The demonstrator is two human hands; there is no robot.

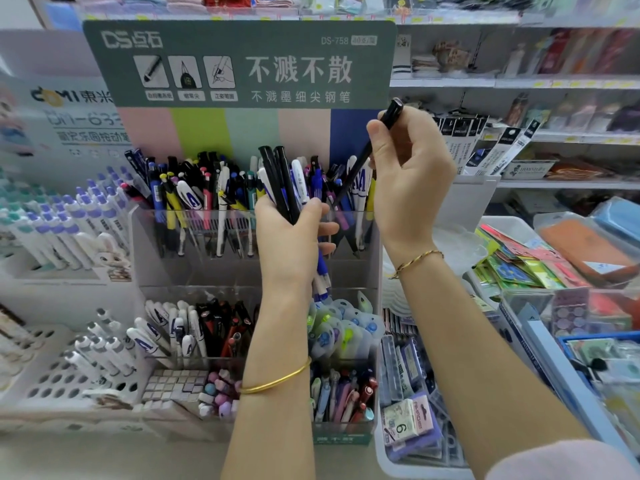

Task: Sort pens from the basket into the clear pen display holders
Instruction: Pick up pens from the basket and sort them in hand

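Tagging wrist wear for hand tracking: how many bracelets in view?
2: a gold bangle on the left wrist, a thin twisted bracelet on the right wrist. Neither wrist seems to hide another.

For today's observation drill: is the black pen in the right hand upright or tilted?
Tilted. The right hand holds the black pen slanting, top end up-right, tip down-left toward the clear holder.

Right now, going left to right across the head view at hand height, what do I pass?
Purple-capped white pens → left hand gripping a pen bundle → right hand pinching a black pen → colourful card packs.
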